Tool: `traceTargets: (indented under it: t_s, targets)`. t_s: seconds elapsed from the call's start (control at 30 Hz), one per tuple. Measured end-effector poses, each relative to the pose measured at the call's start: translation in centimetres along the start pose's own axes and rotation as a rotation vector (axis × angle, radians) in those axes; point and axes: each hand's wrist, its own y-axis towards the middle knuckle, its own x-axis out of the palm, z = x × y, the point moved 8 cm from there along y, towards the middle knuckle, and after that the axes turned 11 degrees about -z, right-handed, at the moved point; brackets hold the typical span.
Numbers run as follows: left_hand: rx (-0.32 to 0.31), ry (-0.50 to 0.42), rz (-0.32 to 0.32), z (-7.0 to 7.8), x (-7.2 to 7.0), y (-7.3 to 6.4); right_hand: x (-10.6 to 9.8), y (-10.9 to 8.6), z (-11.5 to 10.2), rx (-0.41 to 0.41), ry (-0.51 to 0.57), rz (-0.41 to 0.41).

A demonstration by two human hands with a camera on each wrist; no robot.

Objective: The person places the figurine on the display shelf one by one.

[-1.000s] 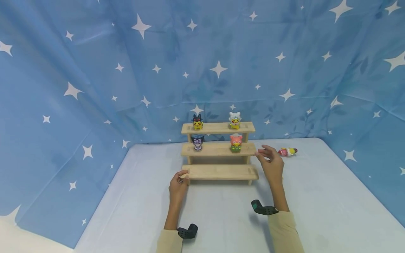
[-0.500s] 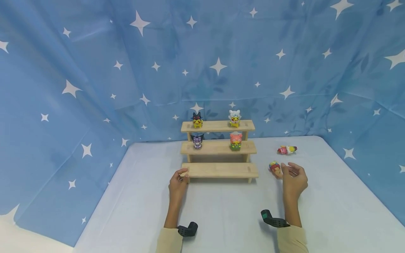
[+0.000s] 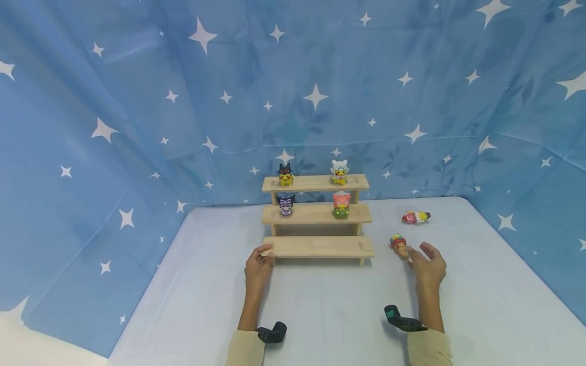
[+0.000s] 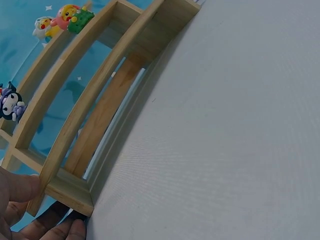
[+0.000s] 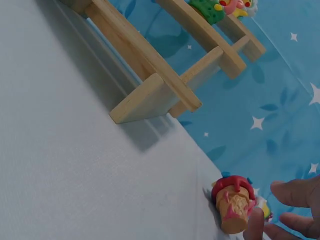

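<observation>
A three-step wooden display stand [image 3: 318,247] is in the middle of the head view. At the left end of its lowest step, my left hand [image 3: 258,264] grips the plank, the thumb on one side and curled fingers underneath in the left wrist view. To the right of the stand lies an ice-cream-cone figurine [image 3: 399,246] with a red and multicoloured top. My right hand [image 3: 428,264] is right beside it, fingers apart and thumb spread. One fingertip overlaps the cone's edge in the right wrist view, where the cone [image 5: 233,210] shows pink drips.
On the top step stand a dark-eared yellow figurine [image 3: 286,175] and a white-hooded one [image 3: 340,173]. The middle step bears a purple-black figurine [image 3: 286,206] and a pink-green one [image 3: 341,205]. A red-and-yellow figurine [image 3: 416,217] lies farther back, near the starry blue curtain [image 3: 458,112].
My right hand has moved from the middle step's right end rightward and nearer to me, to the cone figurine, and its fingers have spread. The left hand stays on the stand.
</observation>
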Motion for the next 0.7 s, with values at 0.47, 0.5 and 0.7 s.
traceTargets:
  t_s: [0.47,0.5,0.7]
  targets:
    - [0.008,-0.003,-0.007,0.0,0.1,0.0,1.9,0.3,0.3,0.015,-0.042,-0.124]
    - [0.009,-0.004,-0.007,0.0,0.1,0.0,1.9,0.4,0.3,0.008,-0.052,-0.119]
    - [0.012,-0.001,-0.002,0.0,0.1,0.1,1.9,1.0,0.1,-0.094,-0.209,-0.043]
